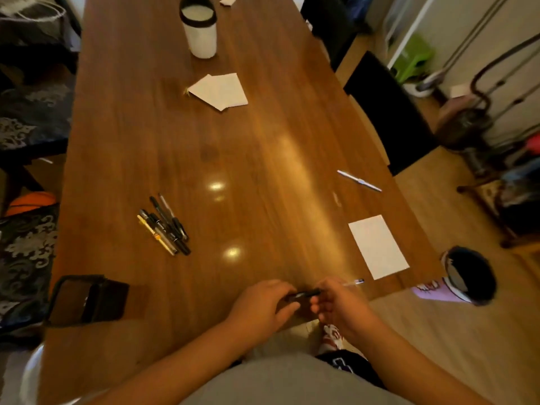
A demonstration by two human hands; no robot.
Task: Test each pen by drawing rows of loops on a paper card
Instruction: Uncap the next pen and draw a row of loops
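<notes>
As if uncapping it, the left hand [263, 302] and right hand [336, 306] pinched 1 black pen [304, 294]; the card [378, 247] lay ready nearby.

No legible text, purple sheet [432, 292] perhaps printed

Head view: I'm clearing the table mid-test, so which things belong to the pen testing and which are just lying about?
Job: black pen held by left hand and right hand; clear pen; pile of pens; white card; paper stack; loose pen.
Lying about: white cup; black pouch.
</notes>
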